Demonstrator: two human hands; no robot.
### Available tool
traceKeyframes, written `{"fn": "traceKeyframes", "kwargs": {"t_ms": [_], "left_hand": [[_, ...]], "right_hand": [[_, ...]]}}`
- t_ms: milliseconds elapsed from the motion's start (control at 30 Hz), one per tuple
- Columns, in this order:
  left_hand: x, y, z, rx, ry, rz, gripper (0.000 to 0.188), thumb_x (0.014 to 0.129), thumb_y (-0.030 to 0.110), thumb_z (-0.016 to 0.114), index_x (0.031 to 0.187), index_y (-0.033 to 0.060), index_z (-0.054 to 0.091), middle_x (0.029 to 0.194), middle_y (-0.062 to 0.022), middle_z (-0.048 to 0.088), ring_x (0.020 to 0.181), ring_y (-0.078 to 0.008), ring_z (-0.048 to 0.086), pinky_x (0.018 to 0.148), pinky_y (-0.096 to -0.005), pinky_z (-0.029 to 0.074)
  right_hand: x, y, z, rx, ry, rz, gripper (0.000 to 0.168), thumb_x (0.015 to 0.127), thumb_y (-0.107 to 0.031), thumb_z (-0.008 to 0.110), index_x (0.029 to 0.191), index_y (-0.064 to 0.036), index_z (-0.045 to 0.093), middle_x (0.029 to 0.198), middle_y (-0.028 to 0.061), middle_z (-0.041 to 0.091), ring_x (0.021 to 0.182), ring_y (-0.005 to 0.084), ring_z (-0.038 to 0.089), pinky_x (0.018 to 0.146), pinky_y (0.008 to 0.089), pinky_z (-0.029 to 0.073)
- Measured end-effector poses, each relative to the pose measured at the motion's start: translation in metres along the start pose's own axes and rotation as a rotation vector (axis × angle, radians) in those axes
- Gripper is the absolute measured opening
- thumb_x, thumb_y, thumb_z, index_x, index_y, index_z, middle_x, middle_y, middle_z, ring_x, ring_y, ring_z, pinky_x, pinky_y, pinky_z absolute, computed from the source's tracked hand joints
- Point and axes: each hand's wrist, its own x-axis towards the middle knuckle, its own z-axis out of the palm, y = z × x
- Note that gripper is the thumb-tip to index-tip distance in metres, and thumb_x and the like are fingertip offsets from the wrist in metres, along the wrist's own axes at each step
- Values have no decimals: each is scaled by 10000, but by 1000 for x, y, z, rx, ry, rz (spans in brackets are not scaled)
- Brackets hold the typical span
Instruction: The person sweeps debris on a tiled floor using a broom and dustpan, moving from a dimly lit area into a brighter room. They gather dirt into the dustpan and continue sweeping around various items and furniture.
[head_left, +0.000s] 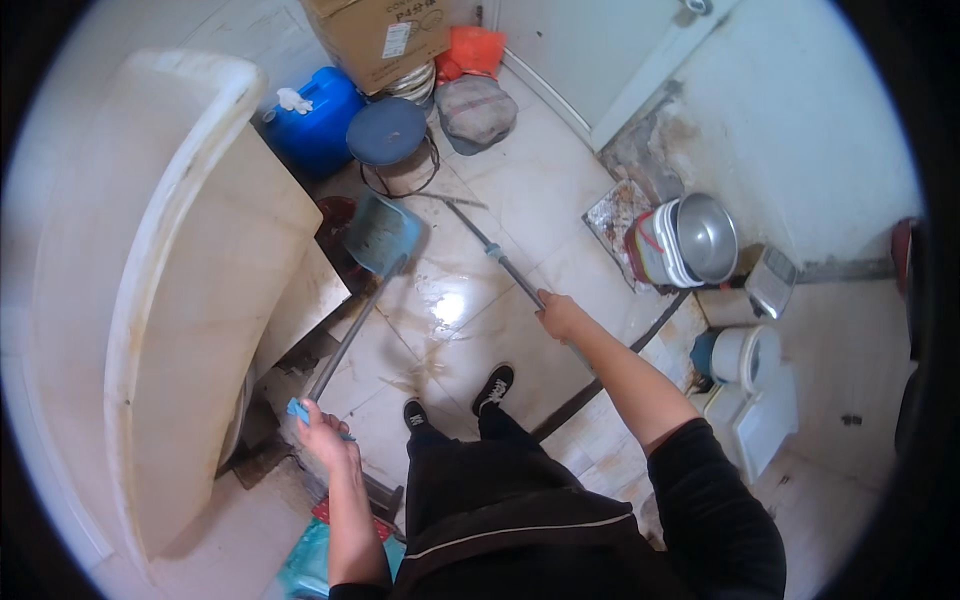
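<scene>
My left hand (326, 433) grips the blue handle end of a long-handled dustpan (386, 234), whose light-blue pan is at the upper left of the floor, beside a dark red basin (335, 219). Around a grey pole with a light-blue joint, my right hand (559, 315) is closed. That pole belongs to a floor squeegee or broom (504, 259); its thin head lies on the tiles near a round stool (387, 131). Wet, brownish marks show on the tiled floor (450, 289) between the two tools.
A large white tub (247, 285) fills the left side. At the back are a blue jerrycan (319, 120), a cardboard box (379, 41) and a grey cloth bundle (476, 112). On the right stand stacked buckets with a metal bowl (706, 238), a scale (771, 281) and a white tub with lid (739, 358).
</scene>
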Motion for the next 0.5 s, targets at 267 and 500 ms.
{"fn": "traceKeyframes", "kwargs": {"t_ms": [267, 500], "left_hand": [[-6, -49, -5, 526, -100, 518, 201, 842, 184, 614, 800, 9, 525, 663, 13, 456, 585, -107, 371, 538, -273, 356], [-12, -75, 34, 927, -62, 494, 216, 828, 196, 618, 896, -2, 565, 628, -107, 557, 543, -158, 500, 543, -333, 426]], "right_hand": [[16, -2, -44, 61, -239, -116, 217, 863, -162, 509, 1002, 4, 492, 643, 180, 584, 450, 266, 574, 429, 379, 468], [90, -78, -75, 330, -444, -44, 207, 880, -159, 499, 1062, -61, 488, 600, 53, 457, 445, 136, 454, 380, 293, 398]]}}
